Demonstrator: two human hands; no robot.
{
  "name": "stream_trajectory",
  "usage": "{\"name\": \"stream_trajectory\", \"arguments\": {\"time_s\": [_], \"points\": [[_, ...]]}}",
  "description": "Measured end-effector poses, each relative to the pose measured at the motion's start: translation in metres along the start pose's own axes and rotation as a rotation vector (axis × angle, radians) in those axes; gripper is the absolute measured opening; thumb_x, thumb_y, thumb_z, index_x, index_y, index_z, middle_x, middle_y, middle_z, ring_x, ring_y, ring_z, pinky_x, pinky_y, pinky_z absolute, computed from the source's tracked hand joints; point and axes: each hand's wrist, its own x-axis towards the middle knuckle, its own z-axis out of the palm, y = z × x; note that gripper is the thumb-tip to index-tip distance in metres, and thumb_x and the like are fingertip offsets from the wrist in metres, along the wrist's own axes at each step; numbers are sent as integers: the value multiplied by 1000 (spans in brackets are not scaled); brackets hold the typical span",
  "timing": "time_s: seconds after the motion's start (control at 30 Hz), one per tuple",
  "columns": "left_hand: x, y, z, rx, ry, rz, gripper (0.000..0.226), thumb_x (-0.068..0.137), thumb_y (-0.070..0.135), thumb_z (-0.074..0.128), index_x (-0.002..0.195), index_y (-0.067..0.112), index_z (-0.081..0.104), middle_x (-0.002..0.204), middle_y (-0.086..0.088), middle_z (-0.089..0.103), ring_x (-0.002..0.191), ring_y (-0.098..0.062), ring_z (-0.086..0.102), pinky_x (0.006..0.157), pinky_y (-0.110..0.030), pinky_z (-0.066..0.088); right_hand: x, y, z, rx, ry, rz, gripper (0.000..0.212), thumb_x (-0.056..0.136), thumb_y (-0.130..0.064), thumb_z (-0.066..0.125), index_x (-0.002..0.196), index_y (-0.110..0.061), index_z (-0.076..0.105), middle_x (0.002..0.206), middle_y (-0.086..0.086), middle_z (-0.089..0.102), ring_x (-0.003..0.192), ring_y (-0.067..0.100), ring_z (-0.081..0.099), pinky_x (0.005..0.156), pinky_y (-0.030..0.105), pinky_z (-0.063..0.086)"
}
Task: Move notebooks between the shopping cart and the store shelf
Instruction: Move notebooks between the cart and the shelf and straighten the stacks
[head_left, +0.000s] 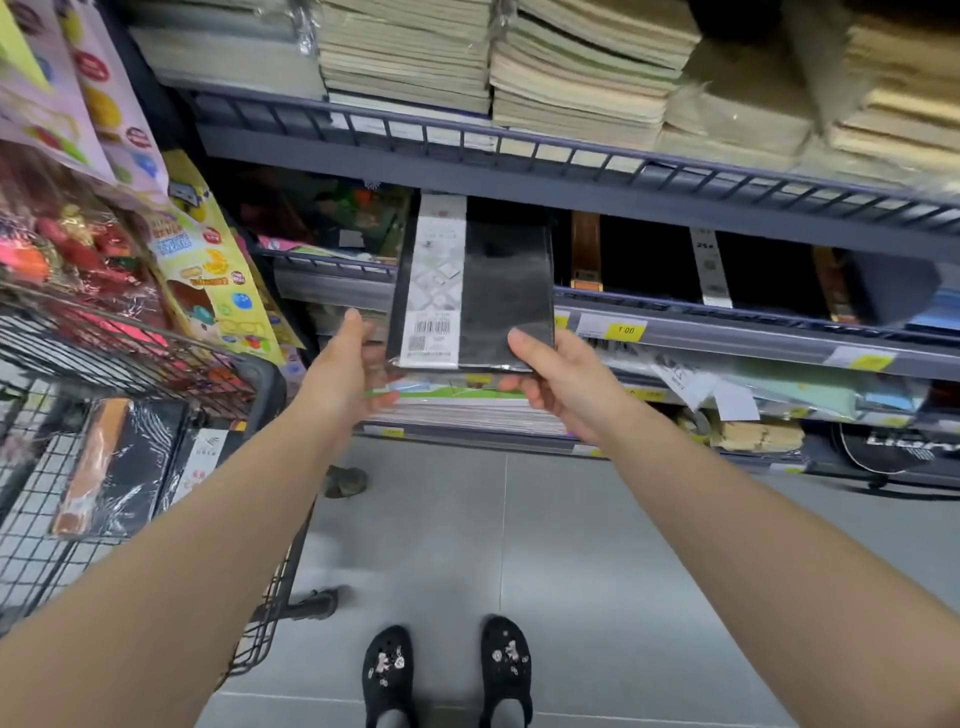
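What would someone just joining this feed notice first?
A shrink-wrapped black notebook with a white barcode band is held dead centre before the middle shelf. The right grip pinches its lower right corner and the left grip supports the lower left. At left, the wire shopping cart holds more wrapped notebooks; stacks of beige notebooks crowd the top shelf.

Yellow price tag (626, 330) — "1.00", on shelf rail (737, 335)
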Motion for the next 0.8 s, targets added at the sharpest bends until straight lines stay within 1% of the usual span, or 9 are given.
{"name": "stream_trajectory", "arguments": {"time_s": [0.03, 0.1, 0.17, 0.27, 0.37, 0.43, 0.53, 0.67, 0.8], "points": [[9, 2, 0, 5, 37, 0, 45, 102, 45, 27, 133, 21, 48, 113, 3, 60, 103, -20, 59, 85, -36, 48, 9, -5, -2, 17, 26, 3, 26, 93, -29, 57, 113, -12, 53, 98, 7, 60, 58, 7, 63, 41, 15, 35], [32, 1, -2, 101, 115, 40, 44, 102, 38, 29, 143, 24, 36, 126, 2, 54, 107, -21, 54, 92, -37, 44, 29, -16, -3, 39, 55, -17, 15, 93, -29, 58, 102, -18, 54, 99, 3, 60, 59, 6, 60, 42, 15, 32], [52, -4, -5, 332, 139, 147, 47, 101, 31, 34, 147, 28, 30, 139, 1, 48, 114, -22, 53, 100, -35, 42, 48, -25, -2, 72, 89, -55, 9, 93, -29, 58, 94, -21, 54, 94, 0, 61, 57, 5, 54, 43, 15, 31], [75, -4, -4, 658, 126, 318, 53, 101, 25, 35, 151, 26, 19, 147, -5, 39, 115, -30, 54, 97, -35, 44, 67, -22, 0, 167, 162, -88, 12, 89, -23, 65, 85, -18, 55, 79, 0, 56, 56, 6, 42, 49, 17, 35], [93, 0, -2, 1026, 150, 487, 60, 100, 27, 38, 153, 21, 10, 158, -8, 20, 142, -30, 23, 114, -44, 26, 72, -3, 3, 164, 227, -68, 9, 87, -21, 67, 91, -19, 60, 77, -3, 59, 60, 7, 44, 53, 19, 37], [103, 3, -1, 1262, 144, 514, 66, 99, 27, 39, 153, 20, 3, 161, -5, 4, 147, -27, 5, 117, -46, 19, 71, 5, 4, 136, 264, -58, 12, 90, -29, 63, 97, -19, 63, 78, -3, 63, 60, 6, 48, 55, 18, 40], [115, 7, 0, 1549, 118, 511, 72, 98, 31, 39, 153, 16, -5, 161, -6, -7, 147, -29, -5, 118, -47, 13, 75, 6, 6, 138, 290, -80, 23, 94, -39, 53, 97, -19, 64, 77, -2, 64, 60, 6, 52, 54, 17, 44], [121, 7, 3, 1633, 90, 464, 84, 94, 37, 47, 151, 14, -11, 160, -6, -14, 147, -30, -9, 119, -46, 9, 92, 1, 14, 115, 352, -121, 28, 99, -37, 45, 86, -18, 62, 75, 1, 63, 58, 9, 53, 53, 20, 45], [121, 5, -1, 1628, 69, 474, 95, 90, 35, 56, 151, 16, -14, 160, -5, -16, 147, -29, -12, 118, -46, 10, 107, -3, 19, 105, 411, -117, 29, 98, -41, 44, 86, -20, 60, 83, -1, 64, 65, 10, 58, 52, 20, 47]]}}
